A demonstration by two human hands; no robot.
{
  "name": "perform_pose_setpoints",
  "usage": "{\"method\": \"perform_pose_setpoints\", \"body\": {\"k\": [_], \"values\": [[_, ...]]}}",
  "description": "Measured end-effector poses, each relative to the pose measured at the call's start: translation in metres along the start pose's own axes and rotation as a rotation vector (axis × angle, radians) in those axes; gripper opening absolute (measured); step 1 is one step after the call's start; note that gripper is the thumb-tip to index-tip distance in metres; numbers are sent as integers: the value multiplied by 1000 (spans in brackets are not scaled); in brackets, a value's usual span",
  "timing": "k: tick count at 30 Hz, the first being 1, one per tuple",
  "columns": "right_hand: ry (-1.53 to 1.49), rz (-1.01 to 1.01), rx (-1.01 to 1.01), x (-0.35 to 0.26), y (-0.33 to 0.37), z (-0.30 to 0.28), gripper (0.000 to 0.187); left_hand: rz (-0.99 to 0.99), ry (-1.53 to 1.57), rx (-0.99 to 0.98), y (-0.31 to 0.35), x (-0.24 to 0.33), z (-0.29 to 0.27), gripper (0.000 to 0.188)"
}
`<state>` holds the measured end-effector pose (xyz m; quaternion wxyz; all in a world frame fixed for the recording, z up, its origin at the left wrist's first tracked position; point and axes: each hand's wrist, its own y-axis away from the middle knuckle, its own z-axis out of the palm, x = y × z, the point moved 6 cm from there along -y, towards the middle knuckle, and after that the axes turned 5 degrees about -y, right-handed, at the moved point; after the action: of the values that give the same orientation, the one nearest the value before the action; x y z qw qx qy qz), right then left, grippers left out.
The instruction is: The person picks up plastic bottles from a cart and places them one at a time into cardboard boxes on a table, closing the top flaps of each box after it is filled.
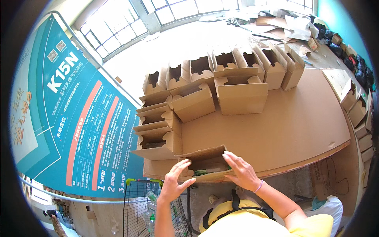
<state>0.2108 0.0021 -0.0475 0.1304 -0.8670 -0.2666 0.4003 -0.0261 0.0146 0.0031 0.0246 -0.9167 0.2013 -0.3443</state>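
Observation:
An open cardboard box (209, 153) stands at the near edge of the table, between my two hands. Something with bits of green lies in its shaded inside, too dim to name. My left hand (176, 182) is at the box's left end, its fingers stretched out and the thumb spread from them. At the right end, the outstretched fingers of my right hand (240, 169) lie against the box's edge. Neither hand is wrapped round anything that shows. Left of my left forearm, a black wire cart (136, 209) with a green-trimmed rim holds several clear bottles (152, 221).
Several open cardboard boxes (241, 96) form rows along the far and left sides of the cardboard-covered table (300, 118). A large teal banner (51, 130) rises at the left. More cartons (357, 110) are stacked at the right, and flattened cardboard (292, 25) lies at the back.

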Motion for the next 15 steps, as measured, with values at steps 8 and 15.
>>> {"method": "perform_pose_setpoints", "body": {"k": [8, 15], "values": [[-344, 125, 235, 7, 19, 19, 86, -113, 41, 200, 35, -48, 35, 30], [-224, 23, 82, 13, 11, 26, 64, -126, 240, 211, 37, -50, 34, 20]]}}
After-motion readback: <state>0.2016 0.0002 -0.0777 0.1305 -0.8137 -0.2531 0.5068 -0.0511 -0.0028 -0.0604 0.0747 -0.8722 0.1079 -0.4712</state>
